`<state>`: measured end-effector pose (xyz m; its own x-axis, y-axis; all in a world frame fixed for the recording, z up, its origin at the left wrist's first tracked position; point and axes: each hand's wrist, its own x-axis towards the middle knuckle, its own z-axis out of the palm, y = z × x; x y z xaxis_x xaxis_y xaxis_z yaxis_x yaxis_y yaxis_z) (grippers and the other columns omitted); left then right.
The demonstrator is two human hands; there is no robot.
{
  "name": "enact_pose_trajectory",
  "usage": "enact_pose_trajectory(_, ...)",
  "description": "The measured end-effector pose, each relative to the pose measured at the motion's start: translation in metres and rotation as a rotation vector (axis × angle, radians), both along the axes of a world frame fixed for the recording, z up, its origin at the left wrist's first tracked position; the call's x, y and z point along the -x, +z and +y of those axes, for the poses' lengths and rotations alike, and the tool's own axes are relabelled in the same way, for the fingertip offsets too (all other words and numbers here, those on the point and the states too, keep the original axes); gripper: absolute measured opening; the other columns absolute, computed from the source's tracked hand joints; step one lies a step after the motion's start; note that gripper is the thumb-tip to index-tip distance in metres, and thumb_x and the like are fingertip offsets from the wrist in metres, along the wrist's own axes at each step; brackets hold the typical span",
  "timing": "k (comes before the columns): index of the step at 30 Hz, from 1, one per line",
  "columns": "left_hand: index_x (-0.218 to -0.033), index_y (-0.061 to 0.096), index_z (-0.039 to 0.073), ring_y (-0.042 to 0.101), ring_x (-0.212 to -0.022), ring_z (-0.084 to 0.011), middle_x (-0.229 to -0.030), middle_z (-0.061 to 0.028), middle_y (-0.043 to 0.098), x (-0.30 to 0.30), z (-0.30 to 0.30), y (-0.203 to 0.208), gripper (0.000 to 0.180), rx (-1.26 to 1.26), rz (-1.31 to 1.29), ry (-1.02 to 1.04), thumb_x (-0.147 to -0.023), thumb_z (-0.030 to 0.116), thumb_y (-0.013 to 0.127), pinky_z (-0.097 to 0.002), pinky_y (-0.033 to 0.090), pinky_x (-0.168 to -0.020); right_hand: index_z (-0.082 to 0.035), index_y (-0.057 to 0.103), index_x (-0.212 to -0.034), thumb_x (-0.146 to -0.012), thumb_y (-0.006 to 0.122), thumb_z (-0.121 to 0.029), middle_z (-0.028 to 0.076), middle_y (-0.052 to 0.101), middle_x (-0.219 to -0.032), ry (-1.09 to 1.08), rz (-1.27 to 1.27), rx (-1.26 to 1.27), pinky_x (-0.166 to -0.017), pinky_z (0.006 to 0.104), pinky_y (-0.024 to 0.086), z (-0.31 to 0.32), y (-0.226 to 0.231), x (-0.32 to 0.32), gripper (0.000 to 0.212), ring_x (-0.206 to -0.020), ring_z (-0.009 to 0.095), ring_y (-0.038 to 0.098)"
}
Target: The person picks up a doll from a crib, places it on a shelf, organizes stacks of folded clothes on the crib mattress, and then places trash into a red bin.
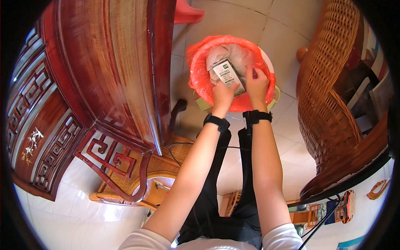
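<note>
A bin lined with a red plastic bag (200, 68) stands on the floor in front of me, with a pale crumpled bag or cloth (238, 54) inside. My left hand (223, 96) is closed on the lower end of a small white and dark green carton (227, 73), thumb on its face, over the bin's mouth. Beside it, my right hand (258, 85) has its fingers pinched together near the pale bundle and the liner's right side. Something small and dark reddish shows at those fingertips, too small to name. Black bands circle both wrists.
Tall polished wooden furniture (125, 62) rises on the left, near a wicker chair (121, 183). To the right curves a large woven wicker seat (321, 91). Beyond the bin, a red plastic piece (187, 12) lies over the tiled floor (237, 18). A dark cable runs past my legs.
</note>
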<state>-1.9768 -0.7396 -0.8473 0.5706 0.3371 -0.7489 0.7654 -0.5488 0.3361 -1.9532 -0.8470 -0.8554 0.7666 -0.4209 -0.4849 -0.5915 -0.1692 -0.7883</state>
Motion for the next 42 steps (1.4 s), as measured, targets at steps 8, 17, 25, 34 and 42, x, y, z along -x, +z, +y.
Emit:
enact_pose_trajectory(8, -0.051, 0.046, -0.003, 0.034, -0.046, -0.0048, -0.044, -0.0029, 0.042, -0.025, 0.029, 0.067, 0.038, -0.147, -0.367, 0.022, -0.08, 0.021, 0.057, -0.0258, 0.031, -0.043, 0.001, 0.062, -0.08, -0.076, 0.056, -0.021, 0.016, 0.059, -0.062, -0.018, 0.039, -0.098, -0.055, 0.0312, 0.045, -0.011, -0.006, 0.006, 0.023, -0.057, 0.023, 0.059)
enact_pose_trajectory(17, -0.126, 0.018, -0.001, 0.015, -0.122, -0.0369, -0.129, -0.0259, 0.015, -0.076, 0.103, 0.13, 0.094, -0.823, -0.62, -0.364, -0.057, 0.028, 0.075, -0.0496, 0.016, -0.096, 0.001, 0.06, -0.075, -0.078, 0.055, -0.014, 0.013, 0.057, -0.062, 0.067, -0.112, -0.11, -0.053, 0.0308, 0.043, 0.006, 0.001, -0.002, 0.016, -0.055, 0.022, 0.056)
enact_pose_trajectory(25, -0.13, -0.015, 0.004, -0.009, -0.125, -0.0411, -0.132, -0.0289, -0.016, -0.105, 0.128, 0.159, 0.119, -0.465, -0.12, -0.309, -0.054, 0.019, 0.076, -0.0561, 0.007, -0.097, 0.002, 0.059, -0.076, -0.081, 0.052, -0.012, 0.01, 0.058, -0.061, 0.097, -0.117, -0.172, -0.053, 0.0288, 0.041, 0.024, 0.024, -0.016, 0.016, -0.056, 0.017, 0.055)
enact_pose_trajectory(34, -0.128, -0.02, 0.003, -0.018, -0.122, -0.0425, -0.127, -0.0295, -0.028, -0.118, 0.134, 0.176, 0.118, -0.287, 0.139, -0.264, -0.057, 0.011, 0.074, -0.0575, 0.007, -0.096, -0.001, 0.056, -0.093, -0.085, 0.044, -0.011, 0.012, 0.054, -0.092, 0.144, -0.306, -0.079, -0.073, 0.0312, 0.041, 0.105, 0.111, -0.098, 0.018, -0.084, 0.022, 0.051)
enact_pose_trajectory(42, -0.13, -0.016, 0.005, -0.015, -0.123, -0.0427, -0.129, -0.03, -0.024, -0.118, 0.137, 0.18, 0.112, -0.271, 0.158, -0.267, -0.057, 0.005, 0.07, -0.0589, 0.008, -0.095, -0.014, 0.033, -0.126, -0.086, 0.042, -0.026, 0.014, 0.025, -0.132, 0.475, -0.364, 0.701, -0.09, 0.0566, 0.027, 0.145, 0.158, -0.266, 0.043, -0.121, 0.036, 0.023)
